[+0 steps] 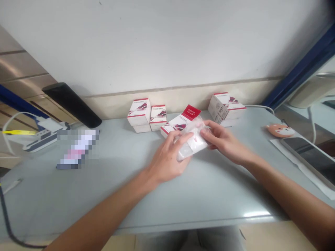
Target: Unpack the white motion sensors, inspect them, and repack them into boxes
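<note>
Between my two hands is a white item in a clear plastic bag (194, 143), held above the table. My left hand (167, 160) grips its left side, thumb on top and fingers beneath. At the bag's upper right edge, my right hand (222, 139) pinches the plastic between thumb and fingers. What the white item is cannot be made out through the wrap. Just behind the bag lies a white and red box (178, 123) with its red flap (192, 111) lifted; the bag partly hides it.
Closed boxes stand along the wall at left (138, 116) and right (227, 108). A blurred-out phone-like object (78, 150), power strip (47, 136) and black cylinder (73, 104) are at left. At right are an orange animal-faced item (281, 130) and a dark phone (311, 157) on paper.
</note>
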